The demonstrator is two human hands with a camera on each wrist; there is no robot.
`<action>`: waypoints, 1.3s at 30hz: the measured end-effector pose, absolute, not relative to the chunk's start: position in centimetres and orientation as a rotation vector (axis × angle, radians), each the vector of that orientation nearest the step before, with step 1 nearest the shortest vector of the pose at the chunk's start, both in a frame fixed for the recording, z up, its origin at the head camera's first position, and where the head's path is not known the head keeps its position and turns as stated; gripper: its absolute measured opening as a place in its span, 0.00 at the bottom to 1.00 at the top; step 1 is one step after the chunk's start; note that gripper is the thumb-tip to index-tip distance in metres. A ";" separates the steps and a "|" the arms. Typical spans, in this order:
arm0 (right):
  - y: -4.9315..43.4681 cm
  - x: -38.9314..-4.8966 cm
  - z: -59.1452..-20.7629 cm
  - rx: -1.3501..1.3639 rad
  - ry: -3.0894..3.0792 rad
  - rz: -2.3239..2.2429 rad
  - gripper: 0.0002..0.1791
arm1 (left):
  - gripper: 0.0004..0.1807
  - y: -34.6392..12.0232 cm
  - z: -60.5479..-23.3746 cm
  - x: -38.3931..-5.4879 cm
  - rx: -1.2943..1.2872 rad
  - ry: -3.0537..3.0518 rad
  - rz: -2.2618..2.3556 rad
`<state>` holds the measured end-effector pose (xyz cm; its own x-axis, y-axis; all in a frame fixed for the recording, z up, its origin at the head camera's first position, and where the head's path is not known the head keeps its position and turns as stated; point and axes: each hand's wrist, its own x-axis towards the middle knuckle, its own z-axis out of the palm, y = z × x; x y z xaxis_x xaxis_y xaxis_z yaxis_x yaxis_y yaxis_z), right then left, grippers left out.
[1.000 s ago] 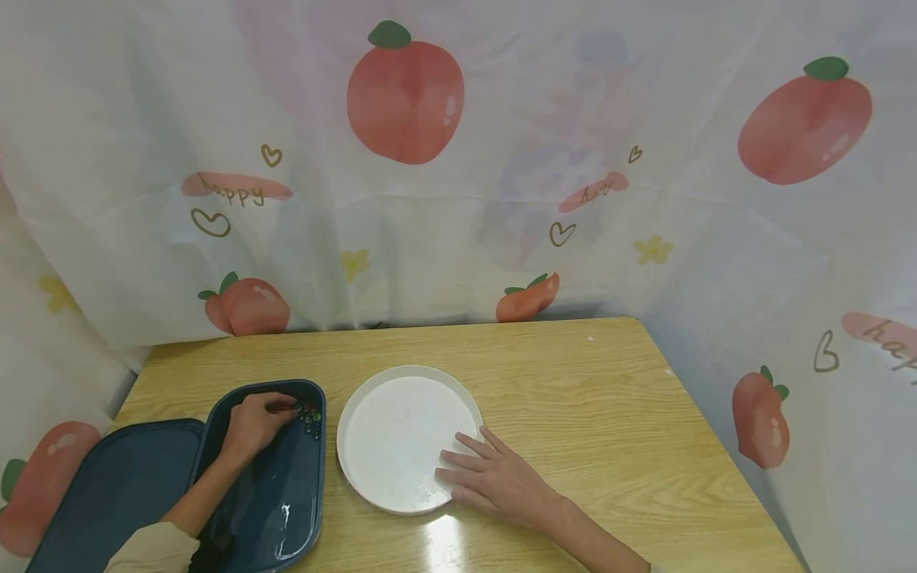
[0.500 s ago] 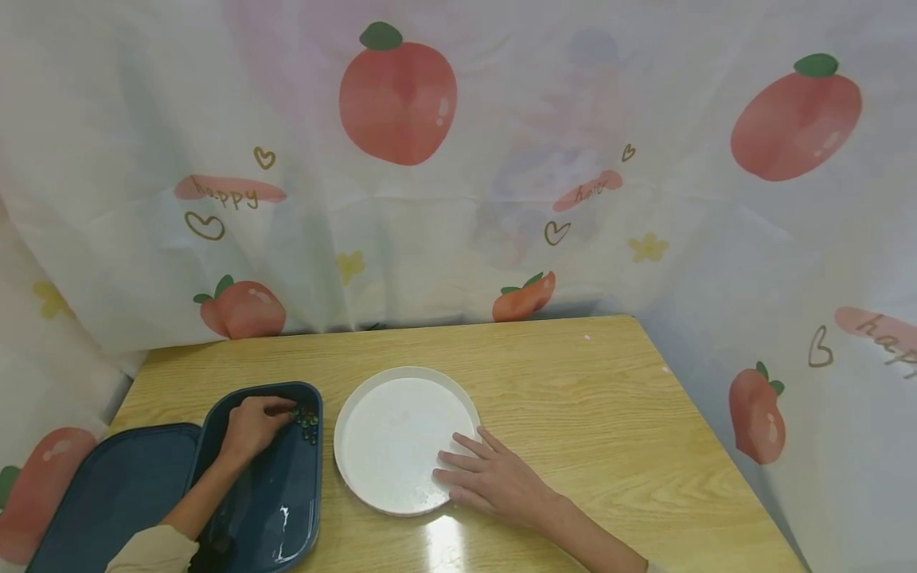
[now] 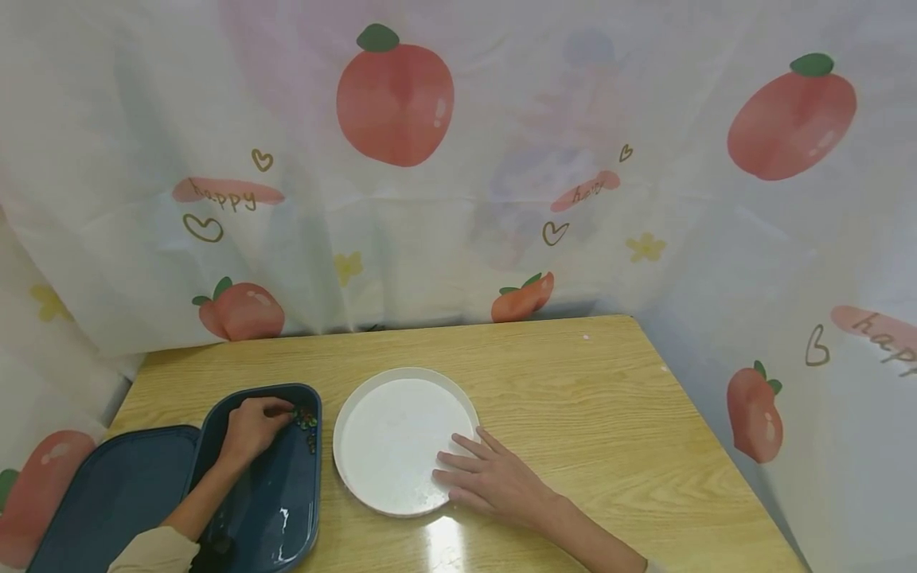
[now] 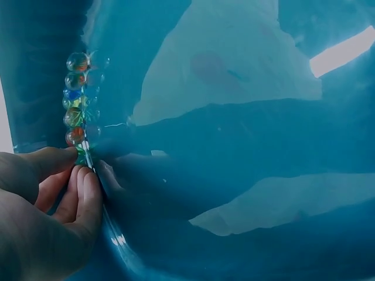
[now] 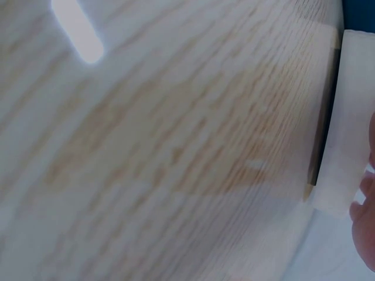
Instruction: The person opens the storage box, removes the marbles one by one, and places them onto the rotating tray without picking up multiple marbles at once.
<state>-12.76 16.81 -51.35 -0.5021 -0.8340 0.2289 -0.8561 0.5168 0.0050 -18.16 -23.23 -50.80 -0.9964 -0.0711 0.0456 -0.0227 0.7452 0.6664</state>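
My left hand reaches into the deep blue tray, near its far right corner. In the left wrist view, its thumb and fingertips pinch a green marble at the end of a row. Several glass marbles, with red, blue, yellow and green swirls, line up along the tray's inner edge. My right hand rests on the right rim of a round white plate, fingers spread and straight. The right wrist view catches the plate's side wall and a bit of the fingers.
Another blue tray lies at the left, against the deep one. All stand on a wood-grain table, whose back edge meets a fruit-printed curtain.
Some marbles have shifted a little along the tray's right wall, towards the near side. The left hand stays almost in place, and the right hand keeps its spot on the plate.
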 end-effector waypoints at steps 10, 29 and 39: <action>16.9 -13.0 -51.5 1.448 -2.547 0.159 0.20 | 0.08 -23.1 -49.4 -17.6 0.100 -2.821 -1.124; 16.8 -12.8 -51.5 1.440 -2.579 0.174 0.21 | 0.18 -19.6 -45.0 -16.1 0.020 -2.701 -1.428; 16.7 -12.7 -51.4 1.432 -2.582 0.180 0.21 | 0.12 -14.9 -42.4 -15.9 -0.027 -2.683 -1.641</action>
